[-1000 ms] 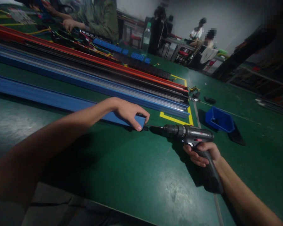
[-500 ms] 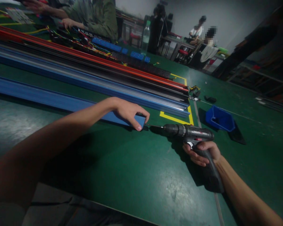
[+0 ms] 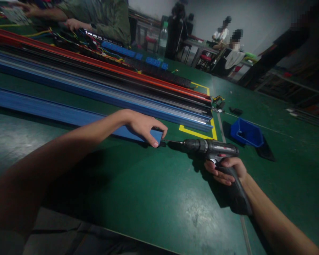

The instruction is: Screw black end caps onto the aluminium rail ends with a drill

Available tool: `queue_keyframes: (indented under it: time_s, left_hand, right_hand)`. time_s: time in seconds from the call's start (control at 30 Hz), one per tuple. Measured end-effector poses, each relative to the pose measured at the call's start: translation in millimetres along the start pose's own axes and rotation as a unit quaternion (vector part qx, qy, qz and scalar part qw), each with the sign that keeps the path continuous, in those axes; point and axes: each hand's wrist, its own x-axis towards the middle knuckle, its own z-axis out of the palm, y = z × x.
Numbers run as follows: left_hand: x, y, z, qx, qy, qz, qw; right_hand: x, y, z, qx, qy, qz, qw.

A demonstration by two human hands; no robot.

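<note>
My left hand (image 3: 145,126) grips the near end of a long blue metal profile (image 3: 50,108), thumb on the close side and fingers over the far side. A small dark piece at that end is partly hidden by my fingers. My right hand (image 3: 225,170) is wrapped round the handle of a black cordless drill (image 3: 215,148), index finger by the trigger. The drill lies level, and its long thin bit (image 3: 173,141) points left and reaches the profile's end face. Whether a screw is at the tip is too small to tell.
Beyond lie more blue, black and orange profiles (image 3: 117,67) in a row, with a wired power strip (image 3: 117,49) behind them. A blue bin (image 3: 246,132) stands right of the drill. Across the green table (image 3: 149,198) a person's hand (image 3: 76,24) works among wires. A bottle (image 3: 163,37) stands behind.
Both my hands, the profile and the drill keep their places against each other; the whole view shifts slightly. The person across the table has moved their arms.
</note>
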Motion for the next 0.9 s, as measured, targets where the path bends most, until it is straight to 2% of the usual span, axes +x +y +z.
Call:
queue_keyframes:
  time_s: [0.37, 0.9]
  left_hand:
    - [0.3, 0.0, 0.0, 0.002, 0.000, -0.007, 1.000]
    - [0.6, 0.0, -0.1, 0.001, 0.003, -0.005, 1.000]
  right_hand:
    - [0.8, 1.1, 0.4, 0.006, -0.011, -0.021, 1.000]
    - [1.1, 0.7, -0.4, -0.004, -0.017, -0.016, 1.000]
